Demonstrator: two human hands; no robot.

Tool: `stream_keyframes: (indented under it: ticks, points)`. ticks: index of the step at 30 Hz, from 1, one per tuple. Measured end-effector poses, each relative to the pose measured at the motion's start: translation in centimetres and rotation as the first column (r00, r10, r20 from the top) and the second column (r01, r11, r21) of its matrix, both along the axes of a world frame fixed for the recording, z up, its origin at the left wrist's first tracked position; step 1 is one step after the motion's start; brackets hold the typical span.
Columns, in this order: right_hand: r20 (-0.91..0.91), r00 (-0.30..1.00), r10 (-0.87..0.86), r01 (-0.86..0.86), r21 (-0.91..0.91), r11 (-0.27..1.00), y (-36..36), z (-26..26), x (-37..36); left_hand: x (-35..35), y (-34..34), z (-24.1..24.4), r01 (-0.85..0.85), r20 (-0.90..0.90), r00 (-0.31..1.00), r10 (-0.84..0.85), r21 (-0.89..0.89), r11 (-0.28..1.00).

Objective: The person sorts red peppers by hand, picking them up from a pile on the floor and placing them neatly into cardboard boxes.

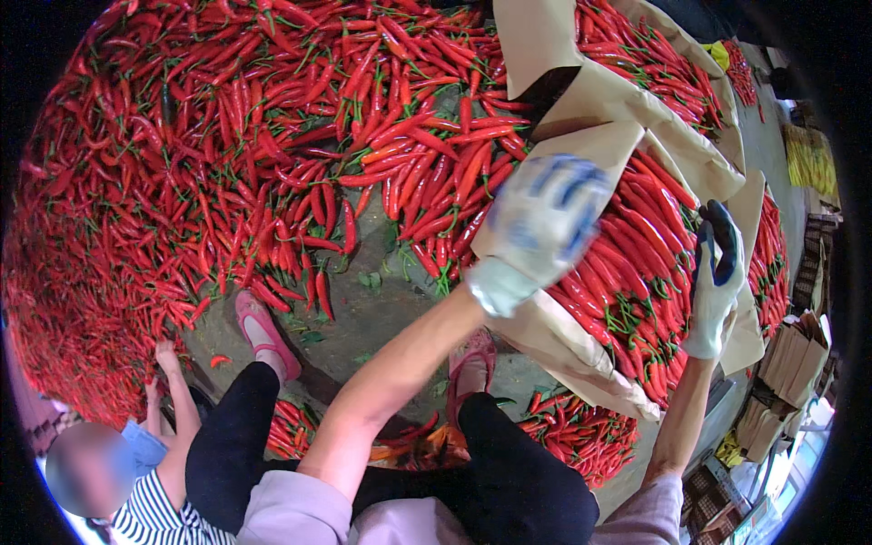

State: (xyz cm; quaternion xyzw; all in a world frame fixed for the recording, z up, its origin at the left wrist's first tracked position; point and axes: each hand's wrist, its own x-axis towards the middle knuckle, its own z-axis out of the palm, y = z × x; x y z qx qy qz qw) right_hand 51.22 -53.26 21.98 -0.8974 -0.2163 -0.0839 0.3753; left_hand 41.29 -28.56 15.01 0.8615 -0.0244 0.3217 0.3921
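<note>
My left hand [545, 211], in a white glove with blue patches, is blurred over a raised flap of an open cardboard box [579, 340]; its fingers and anything in them are unclear. Inside that box, red chili peppers [613, 266] lie in neat rows, green stems mostly towards the lower right. At the box's right side is my right hand [719, 279], in a white glove with a dark blue palm, thumb and curved fingers apart beside the peppers. A large heap of loose red chili peppers [259, 129] spreads over the floor at the left and top.
Another open box [640, 102] of chilies stands above, and more chilies [766, 266] lie at the right. Smaller piles [579, 436] sit near my legs. A person in a striped top [153, 504] is at the lower left. Flat cardboard [793, 361] and crates [705, 504] stand at the right edge.
</note>
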Motion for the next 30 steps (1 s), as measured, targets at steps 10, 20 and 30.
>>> stream_keyframes:
  ticks: [10, 20, 30]
  points:
    - [-0.210, 0.878, 0.431, -0.479, -0.391, 0.786, 26.5, -9.1, -1.6, -3.1, 19.0, -11.7, -0.189, -0.581, 0.610, 0.538, 0.553, 0.811]
    - [-0.236, 0.915, 0.328, -0.385, -0.756, 0.530, 34.1, -18.4, 1.0, -8.6, 21.7, -15.1, -0.197, -0.615, 0.725, 0.310, 0.245, 0.949]
    - [-0.616, 0.712, 0.336, -0.656, -0.415, 0.630, 32.6, -17.6, -2.2, -8.4, 14.5, -14.2, -0.641, -0.713, 0.598, 0.366, -0.151, 0.752]
